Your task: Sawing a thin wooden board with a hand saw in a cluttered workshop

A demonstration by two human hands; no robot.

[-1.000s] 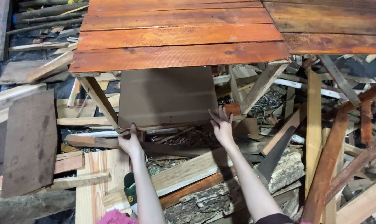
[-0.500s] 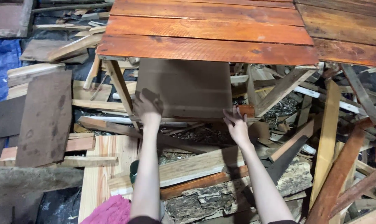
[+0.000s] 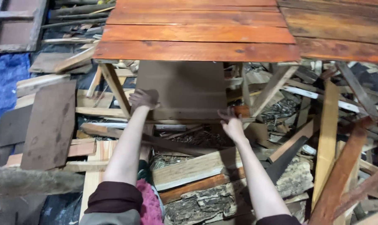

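View looking down from the person's head at two bare arms stretched forward under a table. A flat brown board [image 3: 182, 89] stands nearly upright straight ahead of both hands, tucked beneath the front edge of a reddish plank tabletop [image 3: 197, 33]. Its top edge is hidden under the tabletop, and its bottom edge runs left to right just above the hands.

The left hand [image 3: 144, 99] is curled over the board's left edge, low down, gripping it. The right hand [image 3: 230, 125] is at the board's lower right corner with fingers spread. It touches the bottom edge, but whether it is clamped on cannot be told. The left hand is higher and farther forward; the right hand sits lower and nearer the body.

Just left of the left hand, a slanted pale table leg [image 3: 116, 89] stands close against the board's edge. Right of the right hand, another sloping leg [image 3: 272, 89] crosses. Below both arms lies a heap of scrap wood, including a pale plank [image 3: 193, 168] and a bark-covered slab [image 3: 205, 204]. Far to the left of the left hand, a dark board [image 3: 49, 125] lies flat near a blue sheet [image 3: 3, 79].
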